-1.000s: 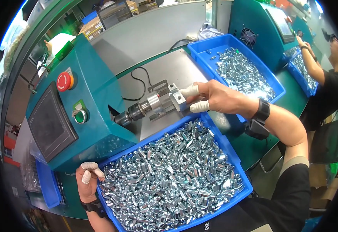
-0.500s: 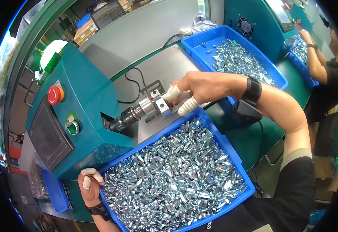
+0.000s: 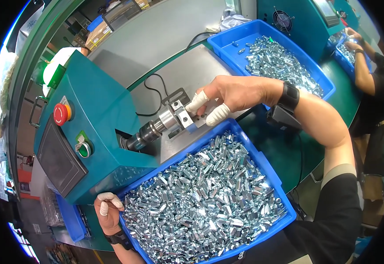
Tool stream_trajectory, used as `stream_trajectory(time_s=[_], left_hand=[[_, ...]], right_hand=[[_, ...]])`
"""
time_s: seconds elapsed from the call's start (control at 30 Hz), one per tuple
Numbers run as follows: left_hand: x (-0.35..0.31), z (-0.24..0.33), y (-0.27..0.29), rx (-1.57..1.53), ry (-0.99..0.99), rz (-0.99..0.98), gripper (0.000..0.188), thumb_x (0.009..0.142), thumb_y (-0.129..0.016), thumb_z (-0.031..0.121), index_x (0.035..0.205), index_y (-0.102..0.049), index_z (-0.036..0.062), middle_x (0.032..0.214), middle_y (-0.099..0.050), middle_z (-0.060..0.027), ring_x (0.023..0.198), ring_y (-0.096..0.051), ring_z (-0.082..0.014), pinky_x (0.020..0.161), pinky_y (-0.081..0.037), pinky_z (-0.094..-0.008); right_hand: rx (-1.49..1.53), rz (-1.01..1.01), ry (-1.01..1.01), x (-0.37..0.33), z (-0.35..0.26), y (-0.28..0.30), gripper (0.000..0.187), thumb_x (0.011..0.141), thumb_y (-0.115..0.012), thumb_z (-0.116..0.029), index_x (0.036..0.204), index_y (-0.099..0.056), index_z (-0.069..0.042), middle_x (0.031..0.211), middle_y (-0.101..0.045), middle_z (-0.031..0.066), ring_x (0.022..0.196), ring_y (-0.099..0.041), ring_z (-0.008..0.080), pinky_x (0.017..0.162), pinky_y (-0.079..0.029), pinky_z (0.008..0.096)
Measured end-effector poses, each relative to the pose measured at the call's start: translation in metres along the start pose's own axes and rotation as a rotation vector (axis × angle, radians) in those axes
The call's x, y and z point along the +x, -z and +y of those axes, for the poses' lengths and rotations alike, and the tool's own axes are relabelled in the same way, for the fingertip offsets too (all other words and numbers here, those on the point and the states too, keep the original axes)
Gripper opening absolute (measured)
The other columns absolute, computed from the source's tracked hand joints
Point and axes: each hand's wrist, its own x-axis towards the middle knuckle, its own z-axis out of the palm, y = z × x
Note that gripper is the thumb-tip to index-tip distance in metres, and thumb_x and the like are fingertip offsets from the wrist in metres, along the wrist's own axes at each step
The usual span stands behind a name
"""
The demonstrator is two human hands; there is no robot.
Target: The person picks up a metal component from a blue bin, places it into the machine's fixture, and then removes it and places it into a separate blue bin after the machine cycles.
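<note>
My right hand (image 3: 238,94), with white finger cots on the thumb and index finger, reaches over from the right to a metal clamping fixture (image 3: 184,116). Its index fingertip touches the fixture's near end while the thumb stands apart; nothing shows between them. A dark and silver spindle (image 3: 143,135) runs from the fixture into the teal machine (image 3: 99,114). At the left, my left hand (image 3: 108,213), also in white cots, rests loosely bent against the rim of a blue tub (image 3: 269,169), thumb and index apart with nothing visible in it. Shiny hexagonal metal fittings (image 3: 205,202) fill that tub.
A second blue tub (image 3: 222,42) with more fittings stands behind my right arm. The machine carries a red stop button (image 3: 61,114), a green button (image 3: 84,149) and a dark panel (image 3: 60,152). A black cable (image 3: 150,88) loops behind the fixture. Another person's hands (image 3: 354,42) work at far right.
The view has shifted slightly. My right index finger stays at the fixture, and my left hand stays beside the tub. The other person's hands have come down to their tub.
</note>
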Motion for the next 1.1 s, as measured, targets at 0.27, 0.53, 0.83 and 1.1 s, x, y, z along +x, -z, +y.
stream_trajectory(time_s=[0.27, 0.53, 0.83, 1.1], left_hand=[[0.001, 0.001, 0.000, 0.028, -0.015, -0.017, 0.039, 0.094, -0.066, 0.035, 0.108, -0.062, -0.0008, 0.080, -0.066, -0.0120, 0.066, -0.060, -0.0187, 0.057, -0.051, -0.0290], [-0.001, 0.000, 0.001, 0.016, -0.009, 0.003, 0.041, 0.093, -0.066, 0.037, 0.109, -0.062, -0.0008, 0.080, -0.066, -0.0119, 0.067, -0.062, -0.0188, 0.059, -0.051, -0.0285], [-0.002, 0.005, -0.004, 0.077, 0.003, -0.041, 0.043, 0.095, -0.062, 0.039, 0.111, -0.060, -0.0012, 0.080, -0.064, -0.0101, 0.066, -0.057, -0.0173, 0.061, -0.048, -0.0281], [-0.002, 0.003, -0.002, 0.050, 0.021, -0.084, 0.042, 0.094, -0.065, 0.037, 0.114, -0.062, 0.0000, 0.085, -0.069, -0.0109, 0.071, -0.063, -0.0184, 0.065, -0.050, -0.0297]], right_hand=[[0.017, -0.012, -0.002, 0.001, 0.003, 0.001, 0.049, 0.084, -0.076, -0.016, 0.128, -0.062, -0.001, 0.117, -0.065, 0.0105, 0.107, -0.062, 0.0205, 0.096, -0.049, 0.0327], [0.013, 0.082, -0.114, 0.002, 0.000, 0.001, 0.041, 0.089, -0.072, -0.025, 0.123, -0.066, -0.002, 0.097, -0.071, 0.0071, 0.088, -0.067, 0.0187, 0.080, -0.054, 0.0302], [-0.089, 0.457, -0.282, -0.004, -0.017, 0.013, 0.044, 0.091, -0.067, -0.035, 0.109, -0.064, 0.004, 0.087, -0.070, 0.0125, 0.070, -0.067, 0.0204, 0.064, -0.054, 0.0337], [-1.056, 0.459, -0.222, 0.025, -0.047, -0.024, 0.047, 0.080, -0.068, -0.030, 0.112, -0.063, 0.004, 0.089, -0.068, 0.0262, 0.084, -0.067, 0.0380, 0.077, -0.054, 0.0427]])
